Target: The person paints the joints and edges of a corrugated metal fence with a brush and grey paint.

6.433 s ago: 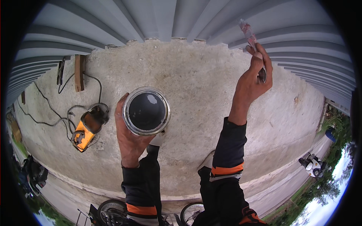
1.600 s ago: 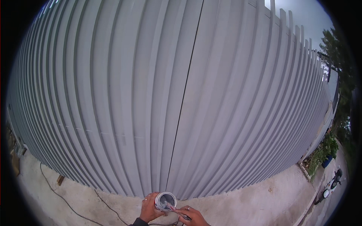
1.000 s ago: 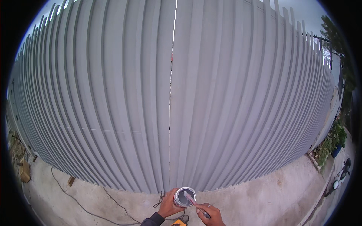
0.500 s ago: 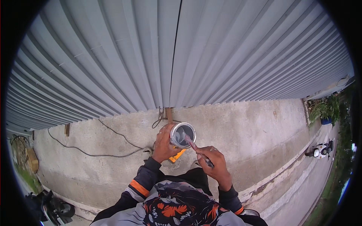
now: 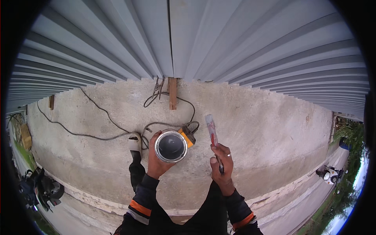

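My left hand (image 5: 157, 163) is wrapped round the side of an open metal paint can (image 5: 171, 146), its mouth facing up. Grey paint coats the inside of the can. In my right hand (image 5: 222, 166) is a paintbrush (image 5: 211, 128), gripped by its handle. The brush's bristle end carries grey paint and points away from me toward the wall, well apart from the can. Part of a yellow-and-black machine (image 5: 188, 135) shows on the ground beyond the can, which hides the rest of it.
A grey corrugated metal wall (image 5: 219, 39) rises ahead. A wooden block (image 5: 172, 94) juts from under it beside a clamp (image 5: 158, 87). Dark cable (image 5: 94, 137) winds over the concrete ground (image 5: 266, 133). Motorbikes stand at far left (image 5: 45, 190) and far right (image 5: 329, 175).
The brush has come out of the can and swung right, its bristles now pointing at the wall. The view has shifted, showing more ground and the yellow machine's cable.
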Action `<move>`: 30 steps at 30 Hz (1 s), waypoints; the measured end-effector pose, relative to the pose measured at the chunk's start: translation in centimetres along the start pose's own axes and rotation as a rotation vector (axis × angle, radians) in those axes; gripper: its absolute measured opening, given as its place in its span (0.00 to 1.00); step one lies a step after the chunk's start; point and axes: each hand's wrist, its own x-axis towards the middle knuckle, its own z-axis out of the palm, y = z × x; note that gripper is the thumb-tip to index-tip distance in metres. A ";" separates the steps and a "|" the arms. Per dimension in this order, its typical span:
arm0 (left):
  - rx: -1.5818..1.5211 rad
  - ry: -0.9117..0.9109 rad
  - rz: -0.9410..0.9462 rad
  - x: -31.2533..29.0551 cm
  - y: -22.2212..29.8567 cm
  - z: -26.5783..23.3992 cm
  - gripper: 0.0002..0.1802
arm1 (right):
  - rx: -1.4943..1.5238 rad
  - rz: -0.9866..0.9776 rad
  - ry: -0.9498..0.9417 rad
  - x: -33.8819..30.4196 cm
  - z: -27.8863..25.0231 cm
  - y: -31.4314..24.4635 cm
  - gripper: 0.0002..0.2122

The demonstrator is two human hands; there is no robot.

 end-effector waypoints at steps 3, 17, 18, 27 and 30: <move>0.129 -0.113 -0.034 -1.7 -5.6 3.4 0.63 | -0.171 -0.021 0.027 3.4 2.2 10.4 0.17; -0.017 0.285 -0.280 -1.5 -16.9 -0.8 0.51 | -0.379 0.012 0.293 11.9 18.0 34.2 0.19; -0.041 0.296 -0.298 -1.4 -16.7 -0.8 0.49 | -0.380 0.013 0.292 12.2 18.4 34.4 0.19; -0.012 0.409 -0.297 -0.2 -16.3 -5.2 0.48 | -0.422 -0.019 0.336 13.7 18.9 35.3 0.20; 0.038 0.524 -0.302 0.4 -16.2 -6.6 0.48 | -0.446 -0.027 0.353 13.3 18.9 35.6 0.20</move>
